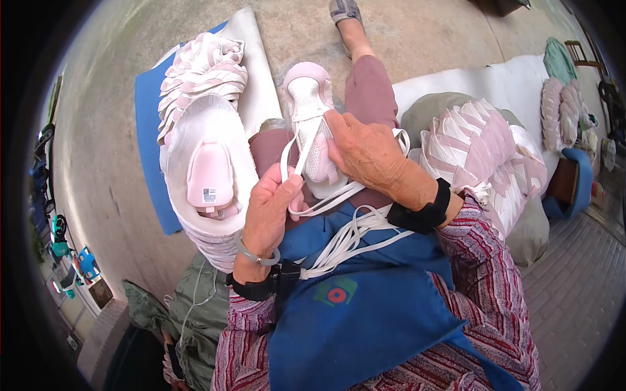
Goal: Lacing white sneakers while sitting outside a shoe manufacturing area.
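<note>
A pink and white shoe upper (pixel 308 91) lies over my lap, its toe end pointing away from me. My right hand (pixel 370 155) is closed on the upper's right side, the thumb pressed against its mesh. On the near left of it my left hand (pixel 268 207) pinches a white shoelace (pixel 304 153) between thumb and fingers. That lace loops up to the upper and runs across beneath my right hand. A loose bundle of white laces (pixel 342 242) rests on my blue apron (pixel 372 326). The fingertips of my right hand are partly hidden.
Nested pink and white uppers (pixel 202 72) form a tall stack on my left, beside a blue sheet (pixel 149 124). Another pile of uppers (pixel 463 140) sits at my right on a grey-green sack (pixel 424 107). Farther right are a white sheet (pixel 499 75) and a blue chair (pixel 577 163).
</note>
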Demonstrator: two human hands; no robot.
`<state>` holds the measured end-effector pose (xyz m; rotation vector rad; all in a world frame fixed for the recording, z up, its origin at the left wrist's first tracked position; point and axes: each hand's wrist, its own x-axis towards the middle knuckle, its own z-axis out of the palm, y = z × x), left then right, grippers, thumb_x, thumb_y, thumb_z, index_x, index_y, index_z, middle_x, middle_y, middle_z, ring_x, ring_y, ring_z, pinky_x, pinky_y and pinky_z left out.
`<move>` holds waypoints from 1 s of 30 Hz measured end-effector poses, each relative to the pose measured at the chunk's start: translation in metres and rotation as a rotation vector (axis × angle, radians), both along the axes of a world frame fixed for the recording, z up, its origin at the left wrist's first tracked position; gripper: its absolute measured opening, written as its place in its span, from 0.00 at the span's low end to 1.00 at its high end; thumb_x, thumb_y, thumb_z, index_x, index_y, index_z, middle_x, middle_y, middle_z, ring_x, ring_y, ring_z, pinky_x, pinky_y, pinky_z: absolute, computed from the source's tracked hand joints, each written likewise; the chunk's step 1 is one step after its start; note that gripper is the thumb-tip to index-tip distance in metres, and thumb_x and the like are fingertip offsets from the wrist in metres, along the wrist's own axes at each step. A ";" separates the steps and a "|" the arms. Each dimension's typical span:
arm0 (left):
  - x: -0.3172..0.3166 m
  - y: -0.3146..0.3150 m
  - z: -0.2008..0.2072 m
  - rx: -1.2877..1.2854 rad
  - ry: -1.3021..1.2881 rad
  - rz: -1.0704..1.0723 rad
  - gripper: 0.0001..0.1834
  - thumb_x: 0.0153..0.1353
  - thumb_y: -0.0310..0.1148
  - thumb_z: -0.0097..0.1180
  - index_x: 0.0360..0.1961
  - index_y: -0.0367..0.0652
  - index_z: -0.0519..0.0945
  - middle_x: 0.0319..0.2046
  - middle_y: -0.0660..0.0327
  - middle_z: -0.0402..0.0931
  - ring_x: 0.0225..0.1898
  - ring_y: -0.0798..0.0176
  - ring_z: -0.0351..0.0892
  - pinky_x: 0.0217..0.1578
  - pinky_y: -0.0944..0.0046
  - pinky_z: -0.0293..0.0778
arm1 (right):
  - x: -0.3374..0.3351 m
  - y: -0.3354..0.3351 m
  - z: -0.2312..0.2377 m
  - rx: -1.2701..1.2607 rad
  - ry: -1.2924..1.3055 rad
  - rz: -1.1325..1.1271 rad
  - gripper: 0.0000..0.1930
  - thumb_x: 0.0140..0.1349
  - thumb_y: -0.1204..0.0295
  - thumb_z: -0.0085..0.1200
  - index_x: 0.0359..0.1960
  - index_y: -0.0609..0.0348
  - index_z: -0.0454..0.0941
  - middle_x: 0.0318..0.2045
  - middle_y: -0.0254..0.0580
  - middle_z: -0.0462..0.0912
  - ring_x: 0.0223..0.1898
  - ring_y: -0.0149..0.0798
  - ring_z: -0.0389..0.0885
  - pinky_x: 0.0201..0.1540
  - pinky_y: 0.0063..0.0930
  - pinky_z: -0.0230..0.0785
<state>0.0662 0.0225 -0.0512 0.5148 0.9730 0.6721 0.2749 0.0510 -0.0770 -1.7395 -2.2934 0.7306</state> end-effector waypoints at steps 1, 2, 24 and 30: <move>-0.001 0.000 0.000 0.000 0.005 0.057 0.08 0.68 0.33 0.50 0.40 0.40 0.73 0.20 0.68 0.71 0.18 0.74 0.69 0.26 0.72 0.75 | -0.002 0.001 -0.003 0.011 -0.010 -0.025 0.14 0.59 0.67 0.52 0.44 0.60 0.69 0.32 0.49 0.79 0.29 0.55 0.82 0.31 0.45 0.74; -0.001 0.001 0.000 0.002 -0.022 0.048 0.08 0.68 0.34 0.50 0.39 0.40 0.73 0.18 0.69 0.68 0.18 0.75 0.67 0.26 0.71 0.75 | -0.001 0.002 -0.006 0.043 -0.001 -0.042 0.13 0.59 0.68 0.52 0.43 0.60 0.70 0.31 0.50 0.79 0.29 0.56 0.82 0.31 0.46 0.74; 0.024 -0.036 -0.010 0.021 0.062 -0.073 0.11 0.69 0.36 0.47 0.37 0.39 0.75 0.24 0.65 0.74 0.28 0.68 0.75 0.40 0.64 0.77 | 0.008 -0.013 -0.024 0.189 0.011 -0.117 0.16 0.58 0.75 0.49 0.49 0.53 0.67 0.33 0.51 0.78 0.33 0.56 0.83 0.33 0.48 0.75; -0.016 -0.004 0.018 0.141 -0.517 0.277 0.11 0.73 0.36 0.40 0.40 0.41 0.72 0.27 0.64 0.73 0.45 0.57 0.78 0.61 0.49 0.67 | 0.012 -0.013 -0.024 0.229 0.265 -0.187 0.13 0.60 0.68 0.51 0.46 0.56 0.75 0.32 0.52 0.80 0.32 0.55 0.82 0.35 0.44 0.74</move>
